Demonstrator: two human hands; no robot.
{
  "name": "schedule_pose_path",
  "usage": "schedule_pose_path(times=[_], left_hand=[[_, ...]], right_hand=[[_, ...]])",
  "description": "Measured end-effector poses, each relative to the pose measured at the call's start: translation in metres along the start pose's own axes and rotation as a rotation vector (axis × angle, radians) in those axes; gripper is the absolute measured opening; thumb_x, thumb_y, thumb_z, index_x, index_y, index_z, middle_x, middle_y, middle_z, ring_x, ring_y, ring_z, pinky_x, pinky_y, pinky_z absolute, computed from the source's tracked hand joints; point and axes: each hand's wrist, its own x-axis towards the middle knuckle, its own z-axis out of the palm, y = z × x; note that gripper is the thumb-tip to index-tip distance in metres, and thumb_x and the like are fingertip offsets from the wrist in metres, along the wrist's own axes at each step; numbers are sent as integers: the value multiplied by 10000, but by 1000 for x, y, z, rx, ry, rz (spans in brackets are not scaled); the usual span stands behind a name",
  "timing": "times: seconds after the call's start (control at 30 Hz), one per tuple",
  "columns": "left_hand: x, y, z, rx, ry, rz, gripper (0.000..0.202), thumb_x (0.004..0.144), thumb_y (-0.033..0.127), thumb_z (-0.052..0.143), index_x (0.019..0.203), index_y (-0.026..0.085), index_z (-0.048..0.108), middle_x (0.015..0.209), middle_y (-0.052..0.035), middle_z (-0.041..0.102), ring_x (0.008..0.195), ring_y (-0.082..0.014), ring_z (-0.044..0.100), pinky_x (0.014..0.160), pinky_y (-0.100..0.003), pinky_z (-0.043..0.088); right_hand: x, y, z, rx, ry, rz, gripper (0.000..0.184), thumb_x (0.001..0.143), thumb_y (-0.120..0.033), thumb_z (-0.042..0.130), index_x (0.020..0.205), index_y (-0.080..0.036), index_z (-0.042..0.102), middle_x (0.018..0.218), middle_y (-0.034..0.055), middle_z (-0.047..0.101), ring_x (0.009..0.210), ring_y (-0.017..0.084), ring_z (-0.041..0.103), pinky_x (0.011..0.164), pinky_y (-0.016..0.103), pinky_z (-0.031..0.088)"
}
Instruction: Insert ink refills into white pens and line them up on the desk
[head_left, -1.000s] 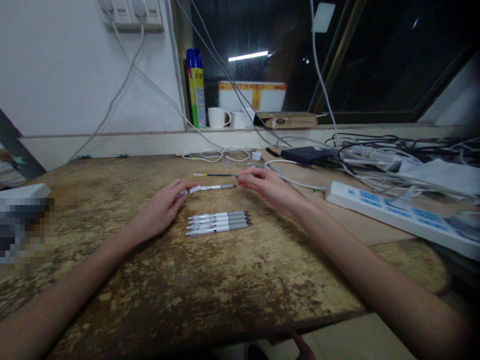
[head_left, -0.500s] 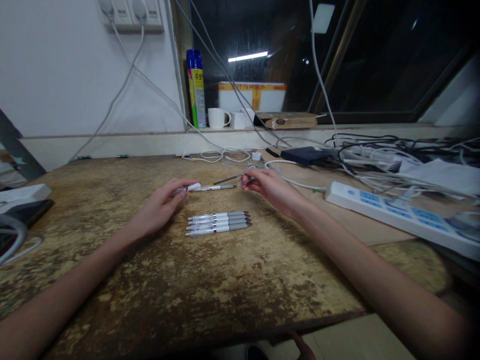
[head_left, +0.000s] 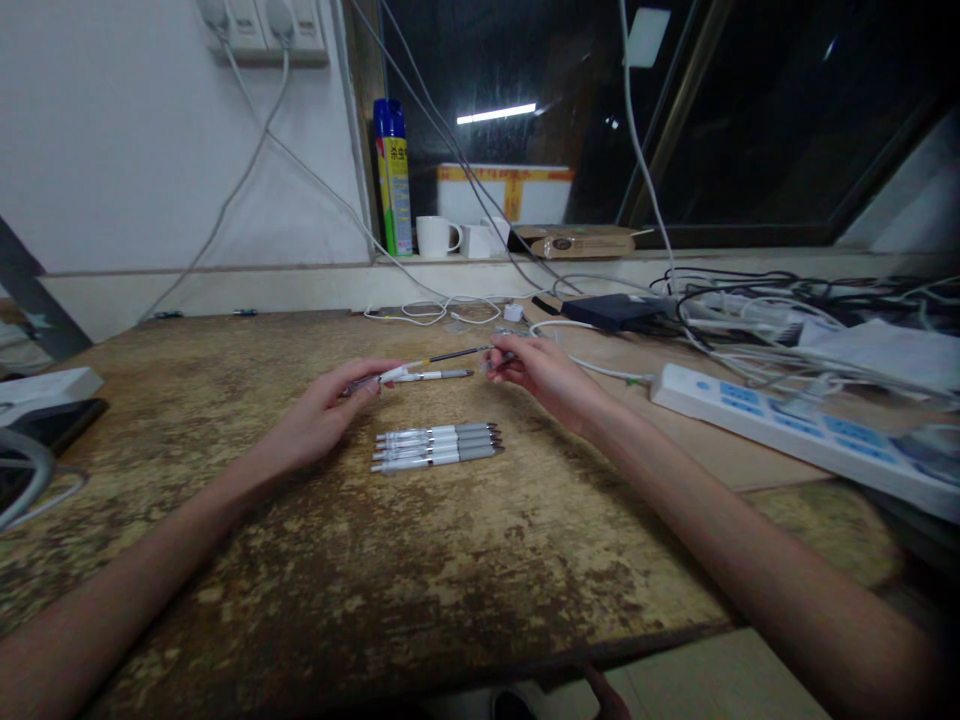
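My left hand (head_left: 343,400) is closed around a white pen barrel (head_left: 394,373), its front end pointing right. Between finger and thumb, my right hand (head_left: 525,368) pinches the far end of a dark ink refill (head_left: 454,354). The refill's pale rear end lines up with the barrel's mouth; whether it has entered cannot be made out. Something small and greyish also shows in the right fingers, too blurred to name. Just below the refill one white pen (head_left: 435,375) lies on the table. Closer to me, several white and grey pens (head_left: 439,447) lie side by side in a row.
A white power strip (head_left: 795,430) and tangled cables (head_left: 720,310) occupy the right side of the worn wooden table (head_left: 375,560). Behind, a spray can (head_left: 392,180) and a white mug (head_left: 433,236) stand on the sill. A dark flat box (head_left: 611,311) lies beyond my right hand.
The refill has swung up and its rear end has come to the barrel's front end. My left hand has shifted slightly, tilting the barrel into line with it.
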Motion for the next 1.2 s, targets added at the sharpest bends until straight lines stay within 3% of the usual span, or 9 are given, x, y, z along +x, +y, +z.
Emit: schedule_pose_path(times=[0.57, 0.73, 0.9, 1.03, 1.2], left_hand=[[0, 2, 0, -56, 12, 10, 402, 1009, 467, 556, 1363, 321, 677, 1400, -37, 670, 1297, -283, 601, 1176, -465, 399], [0, 8, -2, -30, -1, 39, 404, 997, 470, 574, 1374, 359, 670, 1446, -12, 640, 1341, -299, 580, 1171, -477, 420], [1, 9, -2, -58, 26, 49, 419, 948, 483, 654, 1317, 294, 710, 1354, -45, 706, 1237, -283, 651, 1110, -427, 480], [0, 10, -3, -33, 18, 36, 367, 946, 476, 659, 1239, 274, 750, 1248, -48, 754, 1147, -268, 689, 1085, -412, 490], [-1, 10, -3, -11, -1, 17, 335, 950, 469, 661, 1226, 307, 761, 1222, -27, 768, 1132, -263, 695, 1086, -403, 480]], right_hand=[[1, 1, 0, -30, 26, 6, 305, 873, -406, 644, 686, -165, 642, 747, 39, 648, 711, 131, 582, 752, 275, 478], [1, 3, 5, -211, 6, -115, 266, 901, -387, 619, 748, -175, 669, 830, 50, 664, 800, 166, 605, 805, 317, 498], [0, 8, 10, -421, -35, -268, 204, 902, -373, 658, 839, -184, 702, 874, 41, 695, 844, 183, 628, 843, 339, 484], [-3, 9, 14, -479, -40, -292, 197, 901, -369, 675, 911, -177, 718, 955, 53, 713, 850, 178, 637, 806, 320, 484], [-4, 10, 17, -493, -65, -283, 217, 925, -374, 641, 871, -174, 705, 889, 44, 705, 793, 172, 625, 767, 314, 472]])
